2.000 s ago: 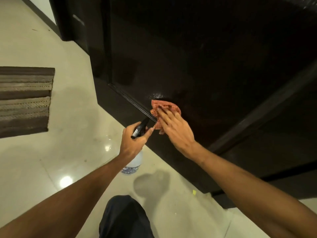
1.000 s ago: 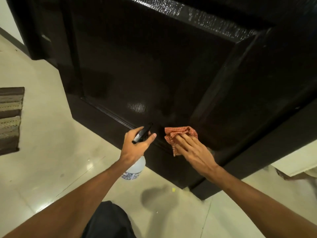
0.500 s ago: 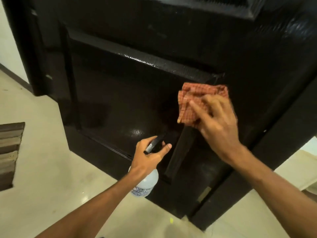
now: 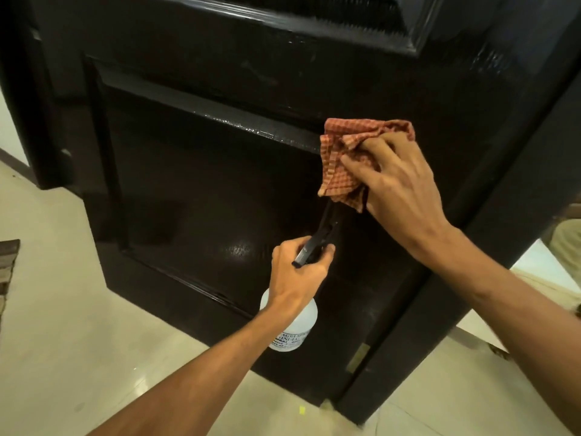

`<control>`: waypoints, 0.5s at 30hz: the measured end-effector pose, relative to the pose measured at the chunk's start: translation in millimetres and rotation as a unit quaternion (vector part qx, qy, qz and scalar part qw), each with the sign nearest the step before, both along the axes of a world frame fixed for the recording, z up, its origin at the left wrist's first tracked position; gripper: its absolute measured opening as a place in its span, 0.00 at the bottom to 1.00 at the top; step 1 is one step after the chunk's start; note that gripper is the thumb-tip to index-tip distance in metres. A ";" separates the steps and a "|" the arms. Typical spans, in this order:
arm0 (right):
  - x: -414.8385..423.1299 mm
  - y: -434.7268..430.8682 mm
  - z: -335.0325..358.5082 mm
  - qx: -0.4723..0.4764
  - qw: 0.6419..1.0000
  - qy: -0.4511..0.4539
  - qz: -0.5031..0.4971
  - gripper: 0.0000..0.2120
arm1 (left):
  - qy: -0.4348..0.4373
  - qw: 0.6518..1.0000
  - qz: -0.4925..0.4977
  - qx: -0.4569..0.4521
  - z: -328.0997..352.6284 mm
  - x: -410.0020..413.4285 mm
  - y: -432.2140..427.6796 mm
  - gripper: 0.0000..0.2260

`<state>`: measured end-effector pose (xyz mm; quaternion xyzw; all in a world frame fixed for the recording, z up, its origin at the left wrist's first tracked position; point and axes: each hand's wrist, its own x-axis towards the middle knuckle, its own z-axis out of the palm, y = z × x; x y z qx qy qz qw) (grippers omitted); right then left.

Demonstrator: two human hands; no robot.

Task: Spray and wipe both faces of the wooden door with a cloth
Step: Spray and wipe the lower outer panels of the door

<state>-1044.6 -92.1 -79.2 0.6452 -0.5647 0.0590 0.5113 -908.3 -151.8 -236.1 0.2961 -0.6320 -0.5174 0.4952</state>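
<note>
right grip point(image 4: 399, 184) bunches checked cloth point(image 4: 341, 162), pressing it on dark door point(image 4: 204, 184) at panel's upper right corner; fingertips seemingly tucked in folds. left grip point(image 4: 295, 275) closed round spray bottle point(image 4: 297, 330) neck, near door. floor point(image 4: 47, 309) pale, mat point(image 4: 8, 265) far left.

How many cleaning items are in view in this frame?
2. A checked cloth, held against the door by the right hand, and a spray bottle, gripped by the left hand lower down. More may lie outside the frame.
</note>
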 end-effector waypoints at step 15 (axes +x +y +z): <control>-5.4 4.5 -124.9 0.120 0.993 0.010 0.010 0.19 | -0.051 0.998 0.025 0.016 -55.9 17.3 -11.4 0.19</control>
